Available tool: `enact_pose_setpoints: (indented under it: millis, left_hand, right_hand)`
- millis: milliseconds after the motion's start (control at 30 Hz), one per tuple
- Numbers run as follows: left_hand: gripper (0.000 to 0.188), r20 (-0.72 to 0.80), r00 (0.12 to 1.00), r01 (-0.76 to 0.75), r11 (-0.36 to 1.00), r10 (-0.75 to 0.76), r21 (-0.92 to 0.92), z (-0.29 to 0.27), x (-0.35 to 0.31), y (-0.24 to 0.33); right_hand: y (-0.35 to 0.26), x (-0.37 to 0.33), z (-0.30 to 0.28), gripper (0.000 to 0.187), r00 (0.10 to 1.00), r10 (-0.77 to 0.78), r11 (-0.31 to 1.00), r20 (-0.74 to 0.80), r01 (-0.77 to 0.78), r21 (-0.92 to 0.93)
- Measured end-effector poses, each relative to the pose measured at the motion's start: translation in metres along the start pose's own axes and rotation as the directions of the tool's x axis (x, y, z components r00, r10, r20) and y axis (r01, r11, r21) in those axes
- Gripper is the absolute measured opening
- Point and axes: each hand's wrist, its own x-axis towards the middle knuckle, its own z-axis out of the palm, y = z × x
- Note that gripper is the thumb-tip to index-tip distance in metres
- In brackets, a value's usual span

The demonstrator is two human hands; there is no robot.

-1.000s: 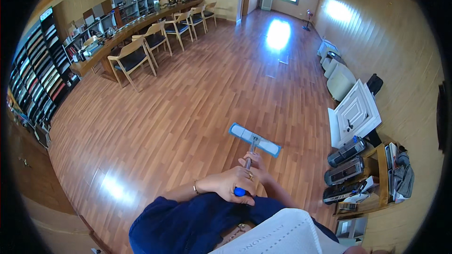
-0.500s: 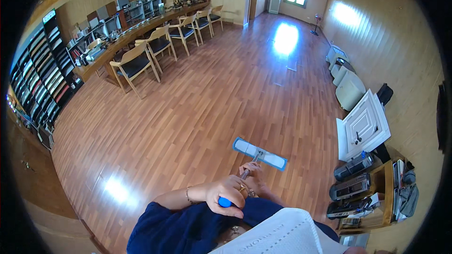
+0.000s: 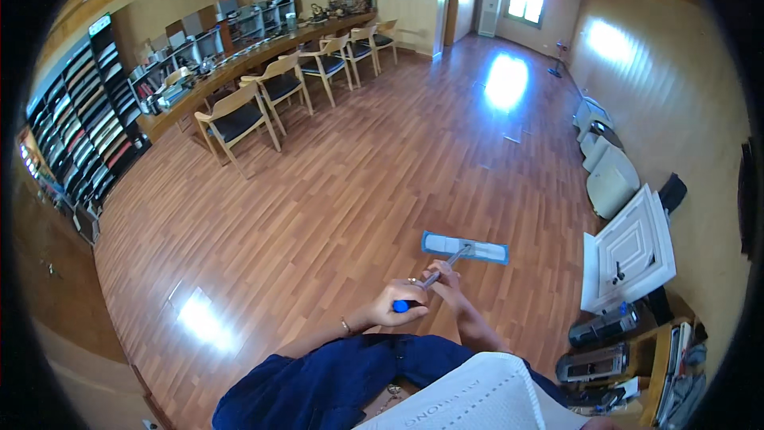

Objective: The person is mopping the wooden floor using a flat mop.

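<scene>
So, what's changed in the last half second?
The mop head has moved forward and right, swinging more squarely across the view; the left hand has moved forward too. It and the right hand still grip the handle; the nearest chair stays put.

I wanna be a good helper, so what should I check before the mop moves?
1. Left hand around the mop handle by its blue tip: ok.
2. Right hand lower down the handle: ok.
3. Mop head on the floor: ok, it looks flat.
4. Chairs apart from the mop head: ok.
5. Mop head's underside clean: cannot tell, it's hidden.
</scene>
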Motion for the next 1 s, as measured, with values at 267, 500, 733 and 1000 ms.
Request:
enact_pose_setpoints:
  millis: [267, 500, 733, 1000]
  left_hand:
    - [0.035, 0.028, 1.000, -0.015, 0.943, 0.006, 0.332, 0.006, 0.073, -0.021]
    - [0.113, 0.355, 0.933, 0.005, 0.991, -0.054, 0.137, 0.000, 0.134, -0.114]
    - [0.077, 0.560, 0.824, 0.087, 0.996, -0.088, 0.028, 0.091, 0.158, -0.268]
    - [0.021, 0.599, 0.758, 0.085, 0.951, -0.256, 0.299, 0.105, 0.194, -0.291]
  right_hand:
    - [-0.063, 0.009, -0.051, 0.044, 0.959, -0.204, 0.978, -0.199, 0.209, 0.006]
    - [-0.153, 0.020, -0.162, 0.025, 0.820, -0.499, 0.860, -0.281, 0.430, -0.274]
    - [-0.112, -0.004, -0.207, 0.037, 0.821, -0.491, 0.859, -0.290, 0.401, -0.319]
    - [-0.194, 0.046, -0.228, 0.031, 0.857, -0.436, 0.900, -0.276, 0.423, -0.106]
